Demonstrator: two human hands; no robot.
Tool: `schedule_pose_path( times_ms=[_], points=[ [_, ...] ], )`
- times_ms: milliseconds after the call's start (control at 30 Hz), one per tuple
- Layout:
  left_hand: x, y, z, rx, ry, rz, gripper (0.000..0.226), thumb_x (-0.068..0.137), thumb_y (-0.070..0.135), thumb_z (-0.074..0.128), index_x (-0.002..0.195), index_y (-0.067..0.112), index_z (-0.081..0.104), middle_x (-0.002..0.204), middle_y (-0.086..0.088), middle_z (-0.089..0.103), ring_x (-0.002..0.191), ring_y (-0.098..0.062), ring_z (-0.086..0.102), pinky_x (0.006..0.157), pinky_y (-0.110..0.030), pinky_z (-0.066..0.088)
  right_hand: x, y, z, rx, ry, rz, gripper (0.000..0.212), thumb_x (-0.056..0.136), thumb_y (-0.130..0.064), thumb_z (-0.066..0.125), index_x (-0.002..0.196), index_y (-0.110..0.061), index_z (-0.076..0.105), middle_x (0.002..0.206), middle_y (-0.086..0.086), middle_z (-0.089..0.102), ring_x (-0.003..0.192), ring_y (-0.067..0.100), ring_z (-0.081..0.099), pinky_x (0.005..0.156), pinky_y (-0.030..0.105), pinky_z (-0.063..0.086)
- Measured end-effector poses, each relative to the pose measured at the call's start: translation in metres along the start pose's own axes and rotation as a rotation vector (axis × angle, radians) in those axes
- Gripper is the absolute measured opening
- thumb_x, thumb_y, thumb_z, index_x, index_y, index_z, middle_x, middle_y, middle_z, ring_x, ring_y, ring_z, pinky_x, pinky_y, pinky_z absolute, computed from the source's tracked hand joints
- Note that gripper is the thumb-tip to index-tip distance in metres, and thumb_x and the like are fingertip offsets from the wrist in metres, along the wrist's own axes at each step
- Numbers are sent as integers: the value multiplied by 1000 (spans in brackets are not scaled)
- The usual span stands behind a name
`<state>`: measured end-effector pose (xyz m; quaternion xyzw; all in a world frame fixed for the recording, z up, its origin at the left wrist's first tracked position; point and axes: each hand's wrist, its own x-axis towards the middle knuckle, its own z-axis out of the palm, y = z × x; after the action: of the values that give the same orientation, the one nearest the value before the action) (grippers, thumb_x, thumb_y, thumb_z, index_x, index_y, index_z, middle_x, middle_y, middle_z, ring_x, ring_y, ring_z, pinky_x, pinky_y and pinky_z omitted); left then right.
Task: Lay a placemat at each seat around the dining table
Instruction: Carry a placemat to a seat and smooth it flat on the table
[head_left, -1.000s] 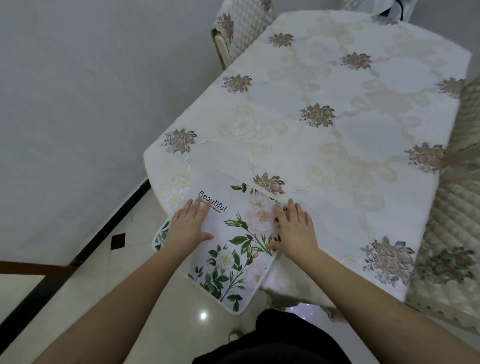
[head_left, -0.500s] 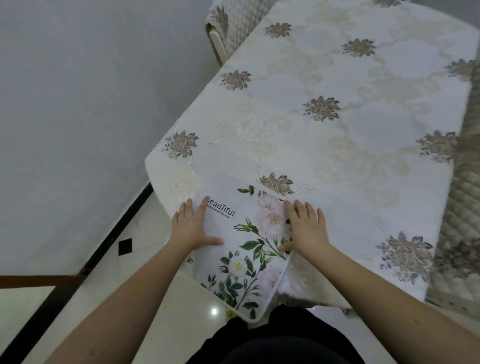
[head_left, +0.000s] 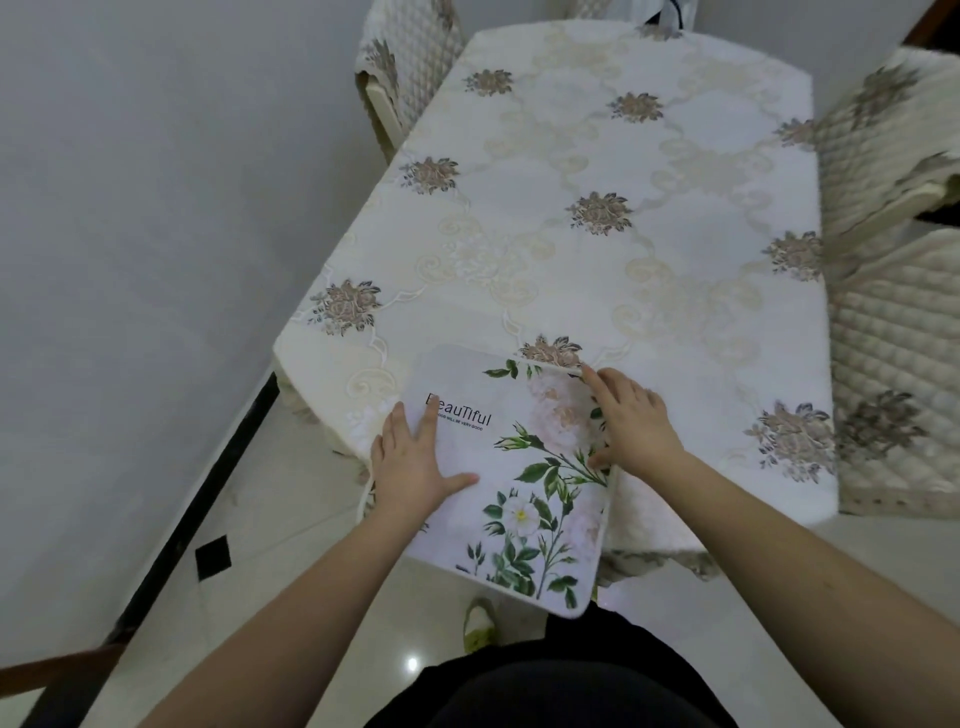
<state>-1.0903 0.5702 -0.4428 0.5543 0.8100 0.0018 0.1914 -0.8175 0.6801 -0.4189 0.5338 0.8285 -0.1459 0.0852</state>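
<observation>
Your left hand (head_left: 413, 467) lies flat, fingers spread, on the placemat (head_left: 498, 467), fingertips just below the "BeauTiful" print. Your right hand (head_left: 631, 423) presses open-palmed on the mat's right edge, thumb tucked at the border. The mat sits on the dining table (head_left: 597, 208) at its near end, its lower part overhanging beneath your wrists.

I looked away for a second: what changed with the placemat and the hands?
The right hand shifted to the placemat's far right corner. The left hand stayed flat on its left side. The placemat still overhangs the table's near edge.
</observation>
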Motion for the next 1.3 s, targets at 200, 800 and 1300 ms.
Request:
schedule_pose_path(
  times_ms=[200,800,1300],
  points=[
    [0,-6,-7,-40,77,71,114,72,66,74,157,38,3,163,-14,10,148,-32,16,112,-47,26,-16,-8,-9,663,182,223,104,81,-33,79,157,-29,7,151,4,20,121,21,45,97,32,44],
    [10,-24,-29,-491,13,83,87,89,25,71,157,16,19,150,-14,39,134,-32,44,103,-40,39,-92,-57,50,1134,67,485,85,86,-10,67,150,-35,17,131,2,62,109,22,63,95,43,52],
    [-15,39,-59,-676,-20,339,64,98,13,56,155,22,27,149,-4,48,129,-26,53,105,-44,45,-133,4,11,1285,369,616,68,92,-22,59,148,-43,26,138,7,57,122,24,58,98,50,51]
  ],
)
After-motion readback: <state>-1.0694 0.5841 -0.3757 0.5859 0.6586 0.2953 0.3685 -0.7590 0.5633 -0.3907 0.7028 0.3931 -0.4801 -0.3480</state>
